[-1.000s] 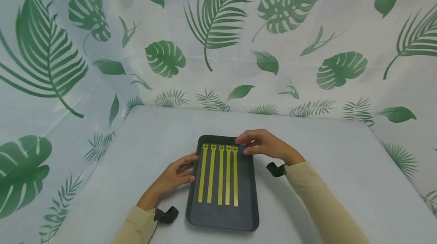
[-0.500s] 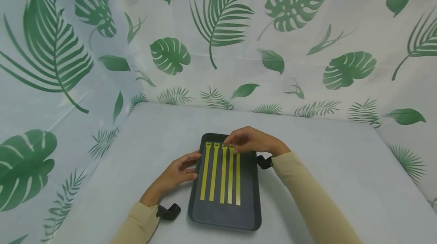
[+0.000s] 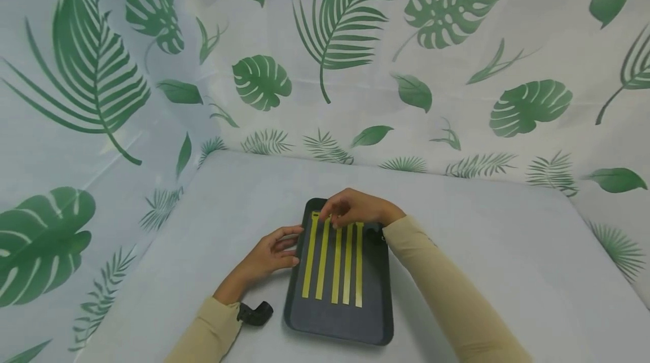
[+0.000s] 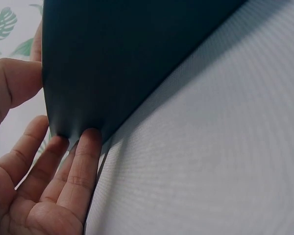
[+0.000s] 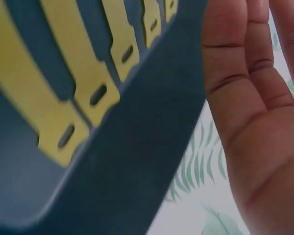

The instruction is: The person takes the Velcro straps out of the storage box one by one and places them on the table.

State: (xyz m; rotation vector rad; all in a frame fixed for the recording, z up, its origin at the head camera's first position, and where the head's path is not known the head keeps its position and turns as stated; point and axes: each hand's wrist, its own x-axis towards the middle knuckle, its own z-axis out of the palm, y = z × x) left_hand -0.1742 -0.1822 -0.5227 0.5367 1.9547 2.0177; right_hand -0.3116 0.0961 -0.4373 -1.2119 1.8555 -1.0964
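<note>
A dark grey rectangular tray (image 3: 340, 323) lies on the white tabletop. Several flat yellow cable straps (image 3: 336, 278) with slotted heads lie side by side in it, heads towards the far end. Relaxed fingertips of my left hand (image 3: 269, 253) touch the tray's left side; the left wrist view shows them against the outer wall (image 4: 98, 58). Over the far end hovers my right hand (image 3: 358, 208), fingers loosely bent, near the strap heads and hiding some of them. In the right wrist view the hand (image 5: 255, 122) holds nothing visible beside the straps (image 5: 83, 63).
White tabletop (image 3: 482, 272) surrounds the tray on all sides. A leaf-patterned sheet (image 3: 350, 103) hangs behind and at the sides. A black wrist camera (image 3: 256, 314) sits by the left cuff.
My right hand has moved left across the tray's far end, from its right corner to above the left strap heads. The left hand stays at the tray's side; the straps lie as before.
</note>
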